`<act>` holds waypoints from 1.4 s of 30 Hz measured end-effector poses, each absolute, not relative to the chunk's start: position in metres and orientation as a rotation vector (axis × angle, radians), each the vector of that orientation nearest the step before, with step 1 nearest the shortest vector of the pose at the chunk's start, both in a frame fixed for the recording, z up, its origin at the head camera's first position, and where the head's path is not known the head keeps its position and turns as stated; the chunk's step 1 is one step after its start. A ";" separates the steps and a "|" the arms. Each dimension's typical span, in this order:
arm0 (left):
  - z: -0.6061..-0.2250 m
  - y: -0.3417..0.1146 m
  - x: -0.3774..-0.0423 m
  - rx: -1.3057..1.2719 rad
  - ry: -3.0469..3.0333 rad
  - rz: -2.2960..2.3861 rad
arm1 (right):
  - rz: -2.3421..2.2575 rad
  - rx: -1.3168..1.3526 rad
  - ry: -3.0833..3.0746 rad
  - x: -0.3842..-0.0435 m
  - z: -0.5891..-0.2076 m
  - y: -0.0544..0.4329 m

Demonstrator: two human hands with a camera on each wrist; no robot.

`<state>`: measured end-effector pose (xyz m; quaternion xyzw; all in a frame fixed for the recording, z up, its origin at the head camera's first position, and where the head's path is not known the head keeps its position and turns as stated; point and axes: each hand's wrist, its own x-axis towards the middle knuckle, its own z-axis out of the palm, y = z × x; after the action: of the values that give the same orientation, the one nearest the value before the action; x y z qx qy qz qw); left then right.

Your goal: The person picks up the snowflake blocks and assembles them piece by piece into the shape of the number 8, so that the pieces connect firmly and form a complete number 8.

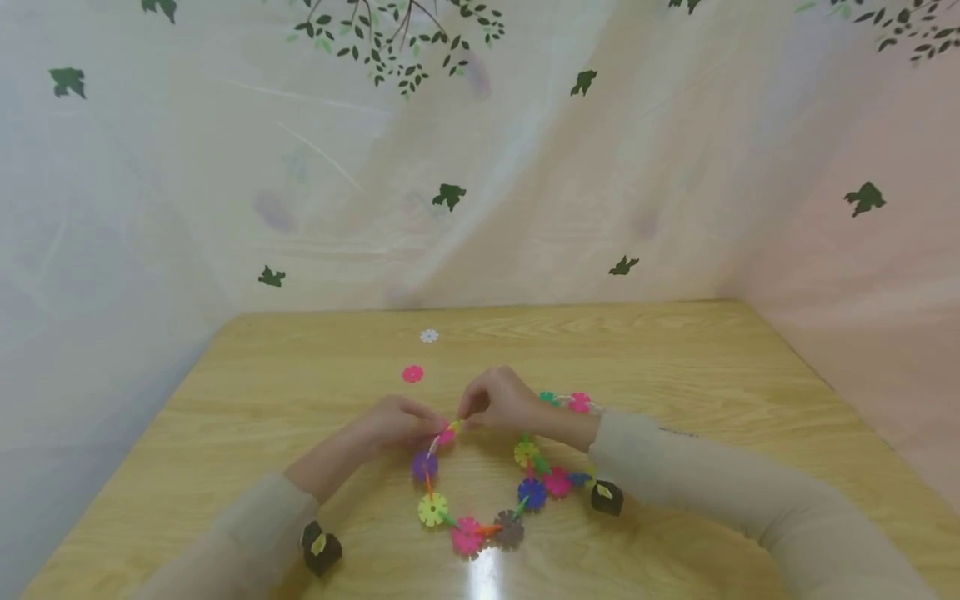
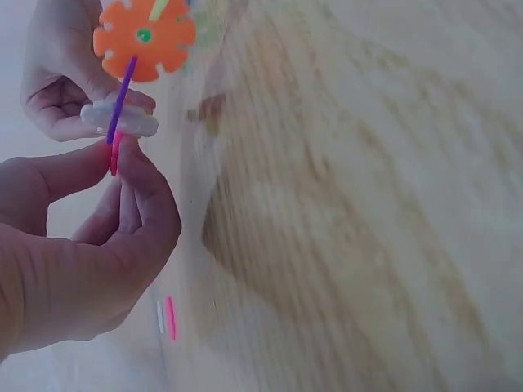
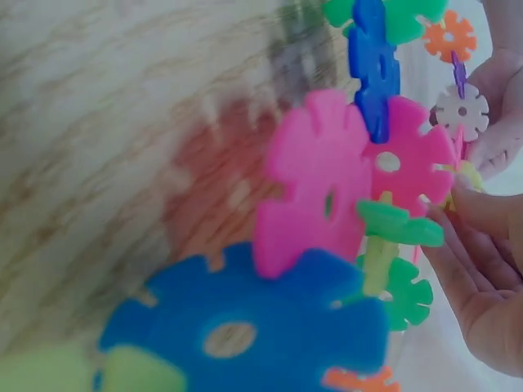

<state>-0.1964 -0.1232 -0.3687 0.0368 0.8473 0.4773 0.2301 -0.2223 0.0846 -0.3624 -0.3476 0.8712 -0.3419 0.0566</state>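
Note:
A chain of slotted plastic flower discs curves across the table, each disc wedged edgewise into its neighbours. My left hand (image 1: 396,422) pinches a pink disc (image 2: 115,157) between thumb and fingertips. Beyond that pink disc the chain runs on through a white disc (image 3: 462,112), a purple one (image 3: 459,75) and an orange one (image 2: 147,39). My right hand (image 1: 504,400) faces the left, its thumb and fingers pinching a yellow disc (image 3: 469,175) right at the pink disc. Between the hands and my body hang or lie a violet disc (image 1: 424,467) and a grey disc (image 1: 509,530).
Farther back on the wooden table (image 1: 637,358) lie a loose pink disc (image 1: 412,374) and a loose white disc (image 1: 428,336). More chain, with another pink disc (image 1: 579,402), passes behind my right wrist. A printed cloth (image 1: 510,242) hangs behind the table.

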 end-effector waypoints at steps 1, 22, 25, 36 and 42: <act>-0.368 -0.124 -0.197 0.127 2.321 1.307 | -1.023 -1.061 2.623 -0.223 -0.361 0.085; -0.371 -0.132 -0.202 0.197 2.176 1.430 | -0.327 -1.229 2.515 -0.310 -0.316 0.017; -0.371 -0.129 -0.202 0.190 2.172 1.417 | -0.210 -1.191 2.520 -0.317 -0.318 0.006; -0.371 -0.127 -0.199 0.147 2.157 1.411 | -0.199 -1.153 2.531 -0.353 -0.357 -0.018; -0.371 -0.126 -0.197 0.159 2.141 1.425 | -0.208 -1.108 2.631 -0.327 -0.349 -0.012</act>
<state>-0.1968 -0.1259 -0.3708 0.0592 0.7979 0.5311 0.2788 -0.3265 -0.0115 -0.3494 -0.3833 0.9102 -0.0718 0.1393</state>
